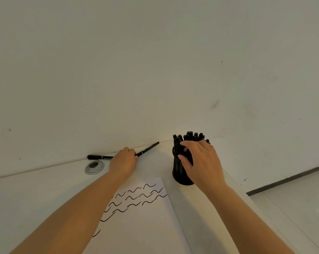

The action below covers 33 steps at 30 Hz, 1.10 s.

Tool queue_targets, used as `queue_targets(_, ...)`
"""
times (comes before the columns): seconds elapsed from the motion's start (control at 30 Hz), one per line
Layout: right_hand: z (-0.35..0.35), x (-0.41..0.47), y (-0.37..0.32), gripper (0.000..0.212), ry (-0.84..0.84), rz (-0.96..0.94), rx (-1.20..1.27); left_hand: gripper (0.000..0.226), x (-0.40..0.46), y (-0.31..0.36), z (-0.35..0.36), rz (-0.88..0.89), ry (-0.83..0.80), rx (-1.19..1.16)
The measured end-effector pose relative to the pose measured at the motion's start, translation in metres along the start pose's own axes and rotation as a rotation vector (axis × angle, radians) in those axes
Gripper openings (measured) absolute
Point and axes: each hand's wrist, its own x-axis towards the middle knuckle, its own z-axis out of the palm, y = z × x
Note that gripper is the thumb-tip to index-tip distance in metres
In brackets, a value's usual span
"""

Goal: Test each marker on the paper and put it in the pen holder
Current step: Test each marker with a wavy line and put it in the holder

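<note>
A black mesh pen holder (178, 173) stands on the white table, packed with several black markers (191, 136). My right hand (200, 160) is wrapped around its upper part, fingers curled over the marker tops. My left hand (123, 161) grips a black marker (147, 148) lying near the wall, its far end pointing up and right. A second black marker (99, 157) lies flat along the wall, left of that hand. The white paper (145, 217) lies in front of me with several black wavy test lines, partly hidden by my left forearm.
A round grey cable grommet (94, 167) sits in the table (36, 198) left of my left hand. The white wall rises directly behind the table. The table's right edge runs diagonally past the holder, with floor (301, 198) beyond.
</note>
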Motion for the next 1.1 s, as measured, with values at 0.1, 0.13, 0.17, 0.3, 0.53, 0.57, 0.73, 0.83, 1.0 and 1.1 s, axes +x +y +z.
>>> queue_targets(0.1,-0.006,-0.001,-0.008,0.022,0.109,-0.009,-0.033,0.031,-0.010,0.004,-0.016,-0.065,0.021,-0.115)
queue_targets(0.13,-0.008,-0.002,-0.013,0.021,0.132,-0.027,-0.009,0.031,-0.015,0.005,-0.023,-0.071,0.029,-0.176)
queue_targets(0.17,-0.010,-0.003,-0.019,0.021,0.132,-0.040,0.040,0.029,-0.022,0.007,-0.031,-0.072,0.034,-0.254)
queue_targets(0.3,-0.012,-0.012,-0.054,0.010,-0.075,0.178,0.401,0.019,-0.063,0.016,-0.062,-0.072,0.019,-0.638)
queue_targets(0.53,-0.002,-0.029,-0.106,0.008,-0.289,0.498,0.897,0.023,-0.159,0.015,-0.093,-0.003,-0.051,-0.945)
queue_targets(0.57,-0.001,-0.033,-0.112,0.008,-0.335,0.500,0.936,0.023,-0.170,0.012,-0.093,-0.001,-0.088,-0.959)
queue_targets(0.73,0.003,-0.050,-0.143,0.018,-0.516,0.486,1.026,0.024,-0.205,-0.005,-0.093,0.009,-0.158,-0.917)
queue_targets(0.83,0.007,-0.057,-0.155,0.025,-0.522,0.483,0.995,0.024,-0.220,-0.013,-0.094,0.004,-0.119,-0.859)
queue_targets(1.0,0.020,-0.059,-0.166,0.031,-0.360,0.739,0.967,0.014,-0.240,-0.026,-0.088,-0.028,0.037,-0.604)
queue_targets(1.1,0.018,-0.042,-0.138,0.030,-0.119,0.896,0.976,0.017,-0.250,-0.047,-0.081,-0.044,0.001,-0.333)
